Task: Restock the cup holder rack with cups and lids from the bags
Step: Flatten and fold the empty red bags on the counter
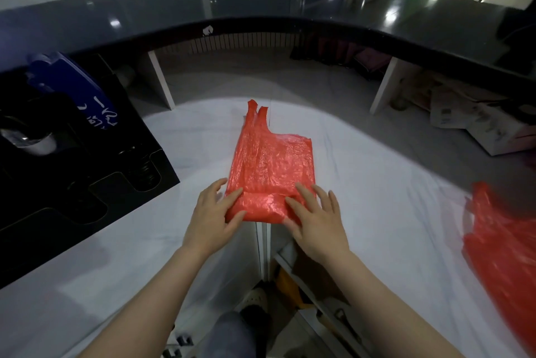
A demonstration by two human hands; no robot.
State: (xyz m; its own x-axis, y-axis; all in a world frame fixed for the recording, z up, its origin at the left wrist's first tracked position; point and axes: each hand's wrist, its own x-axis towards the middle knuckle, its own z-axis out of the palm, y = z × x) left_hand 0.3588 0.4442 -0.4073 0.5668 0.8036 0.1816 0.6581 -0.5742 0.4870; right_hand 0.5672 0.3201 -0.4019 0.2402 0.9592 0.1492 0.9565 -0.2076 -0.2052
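**Operator:** How are the hands placed?

**Technician:** Nearest the viewer, the left hand (pixel 210 214) and right hand (pixel 314 220) are laid apart on the near end of the flattened red bag (pixel 271 166). The fingers are spread and fairly straight, pressing on a folded-over near edge; the left thumb appears tucked beneath that edge, though a true pinch cannot be confirmed.

**Operator:** How is the bag oriented?

**Technician:** It is spread on the white counter (pixel 377 172), directly ahead of both hands. Its long axis runs away from the viewer, handles at the far end. Neither hand is clearly nearer. Further folding is judged to proceed along that axis, away from the body.

**Operator:** And beyond?

**Technician:** A second red bag (pixel 501 241) is seen to the right, well apart. The black cup holder rack (pixel 87 183) is seen to the left, with stacked lids (pixel 145 170) in one compartment.
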